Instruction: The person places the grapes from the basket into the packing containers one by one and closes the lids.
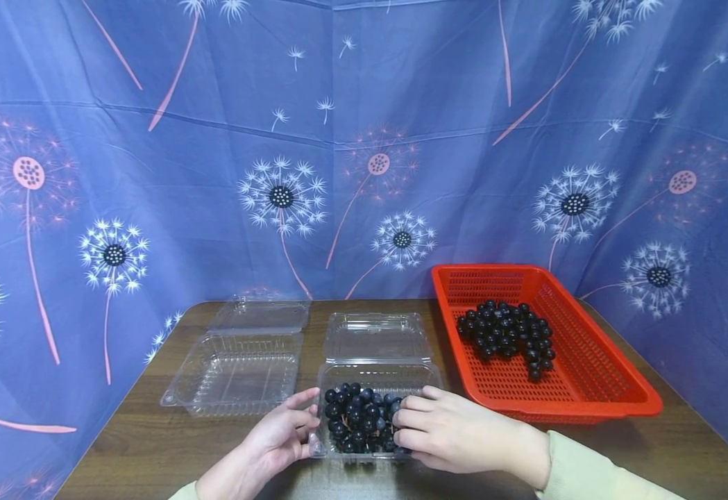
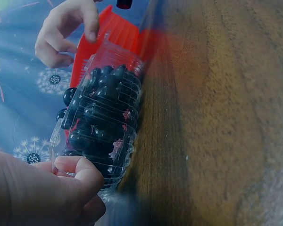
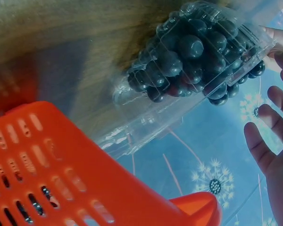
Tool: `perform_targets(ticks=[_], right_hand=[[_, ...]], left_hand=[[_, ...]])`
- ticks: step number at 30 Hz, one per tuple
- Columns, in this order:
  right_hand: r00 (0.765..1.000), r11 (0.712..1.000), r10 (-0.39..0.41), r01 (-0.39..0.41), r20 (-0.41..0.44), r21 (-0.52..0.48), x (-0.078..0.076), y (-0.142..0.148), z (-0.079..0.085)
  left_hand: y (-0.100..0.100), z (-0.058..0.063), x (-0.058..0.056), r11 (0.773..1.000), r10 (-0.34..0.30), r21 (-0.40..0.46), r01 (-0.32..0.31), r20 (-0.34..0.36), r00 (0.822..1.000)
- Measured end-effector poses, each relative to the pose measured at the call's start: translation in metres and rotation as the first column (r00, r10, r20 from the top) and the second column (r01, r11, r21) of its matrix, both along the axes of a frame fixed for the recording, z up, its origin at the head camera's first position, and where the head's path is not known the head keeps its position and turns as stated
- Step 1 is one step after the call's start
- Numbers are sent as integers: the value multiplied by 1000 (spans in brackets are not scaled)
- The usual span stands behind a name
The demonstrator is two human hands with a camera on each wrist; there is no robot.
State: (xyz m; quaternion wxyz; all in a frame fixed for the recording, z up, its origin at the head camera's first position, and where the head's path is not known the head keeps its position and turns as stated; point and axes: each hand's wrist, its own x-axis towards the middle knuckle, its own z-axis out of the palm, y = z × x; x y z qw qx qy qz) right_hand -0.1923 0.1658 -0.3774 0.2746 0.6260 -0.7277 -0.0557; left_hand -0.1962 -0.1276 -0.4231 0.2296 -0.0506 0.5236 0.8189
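Note:
A clear plastic clamshell box [image 1: 376, 376] stands at the front middle of the table, its lid folded back. Dark grapes [image 1: 357, 419] fill its front part, and a few bulge above the rim in the left wrist view. With thumb and fingers, my left hand [image 1: 280, 434] pinches the left rim of the box. My right hand [image 1: 447, 430] hovers over the box's right side, close to the grapes. From the left wrist, that right hand [image 2: 66, 30] appears apart from the box, fingers loosely bent and holding nothing visible.
To the right, a red plastic basket [image 1: 607, 396] holds another bunch of dark grapes [image 1: 504, 333]. A second clear clamshell box [image 1: 232, 375] lies with its lid back on the left. Behind the wooden table [image 1: 126, 444] hangs a blue dandelion-print cloth [image 1: 214, 187].

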Motion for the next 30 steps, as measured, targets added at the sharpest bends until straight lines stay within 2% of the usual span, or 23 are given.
perform_targets(ticks=[6, 16, 23, 30], right_hand=[[1000, 1000, -19, 20, 4, -13, 3, 7, -5], [996, 996, -46, 52, 83, -73, 9, 16, -13], [986, 990, -95, 108, 138, -91, 15, 24, -18], [938, 981, -186, 196, 292, -6, 23, 30, -24]], left_hand=[[0, 0, 0, 1000, -2, 0, 2, -1, 1000], [0, -2, 0, 1000, -3, 8, 3, -1, 1000], [0, -2, 0, 1000, -1, 3, 1, -4, 1000], [0, -3, 1, 1000, 3, -3, -3, -3, 1000]])
